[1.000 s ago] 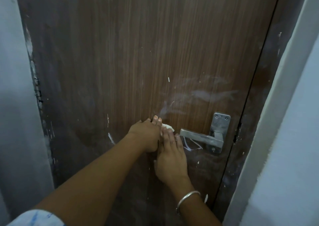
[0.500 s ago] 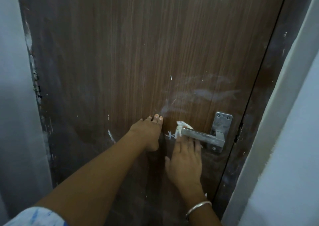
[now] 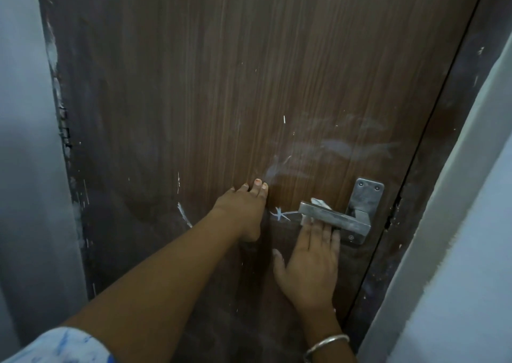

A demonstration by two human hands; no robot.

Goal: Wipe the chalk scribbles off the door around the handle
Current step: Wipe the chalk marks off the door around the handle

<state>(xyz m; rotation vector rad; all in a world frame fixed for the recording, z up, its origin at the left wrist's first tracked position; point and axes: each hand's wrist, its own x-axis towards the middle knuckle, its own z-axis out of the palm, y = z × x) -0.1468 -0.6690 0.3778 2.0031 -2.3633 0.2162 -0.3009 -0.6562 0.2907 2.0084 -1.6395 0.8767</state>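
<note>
A brown wood-grain door [image 3: 221, 85] fills the view, with a metal lever handle [image 3: 332, 218] at the lower right. My left hand [image 3: 243, 210] presses flat on the door left of the handle, fingers straight. My right hand [image 3: 310, 263] lies flat against the door under the lever and presses a white cloth [image 3: 318, 203] behind it; its fingertips are hidden by the lever. A white chalk scribble [image 3: 279, 214] shows between my hands. Smeared chalk haze [image 3: 340, 146] spreads above the handle.
The dark door frame [image 3: 432, 196] and a pale wall [image 3: 471, 252] stand to the right. A grey wall [image 3: 25, 141] borders the left. White paint flecks and a streak [image 3: 184, 214] mark the door's left part. A metal bangle [image 3: 325, 346] circles my right wrist.
My right hand slid the cloth rightward, from beside my left hand to behind the lever, uncovering the chalk scribble between the hands. My left hand stayed pressed on the door.
</note>
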